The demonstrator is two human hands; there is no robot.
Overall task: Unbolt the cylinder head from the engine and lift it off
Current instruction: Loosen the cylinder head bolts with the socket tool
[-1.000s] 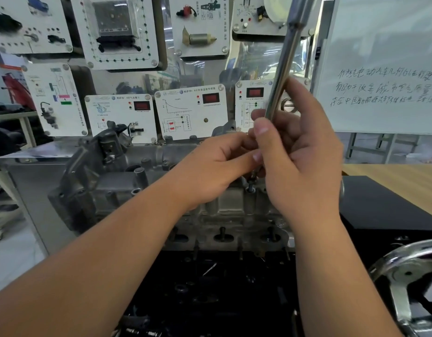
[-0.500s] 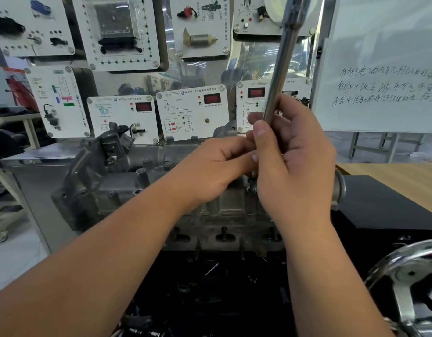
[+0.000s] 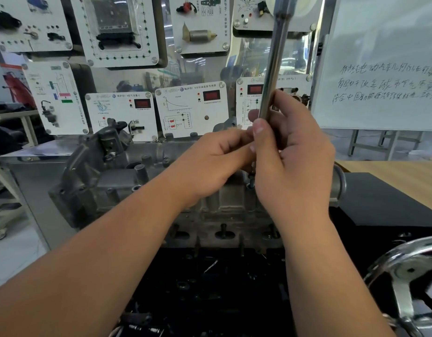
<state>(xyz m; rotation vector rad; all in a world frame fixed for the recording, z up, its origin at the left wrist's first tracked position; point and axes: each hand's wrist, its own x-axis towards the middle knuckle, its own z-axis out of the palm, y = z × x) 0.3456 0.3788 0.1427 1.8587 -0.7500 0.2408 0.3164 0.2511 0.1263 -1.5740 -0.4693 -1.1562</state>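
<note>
Left grip (image 3: 210,164): fingers curled and drawn together toward the foot of the tool shaft, apparently pinching or steadying it, though the contact itself is hidden behind the right thumb; right grip (image 3: 292,154): clamped on the steel extension bar (image 3: 274,59), thumb pressed along its front and fingers wrapped behind.

Surroundings, far left: a bank of white training panels (image 3: 190,108) behind the work, with red displays.

Centre left: the cylinder head (image 3: 118,181), grey cast metal, seated on the dark engine block (image 3: 210,283) that carries it; no gap visible at the joint on the near edge; head not yet lifted.

Centre: the bar rises steeply from the head's top face toward the upper edge of view, leaning slightly right; its lower end meets a bolt (image 3: 251,182) near the right end of the head, barely visible between the two hands.

Right: a whiteboard (image 3: 385,69) with handwriting; a chromed handwheel (image 3: 404,276) at the lower right corner.

Assessment: the unbolting step appears to be in hand, with the tool being located on or spun over one head bolt by finger. The next move likely calls for keeping the bar square to the bolt while turning, then clearing each remaining bolt before any lift; how many remain cannot be told.
</note>
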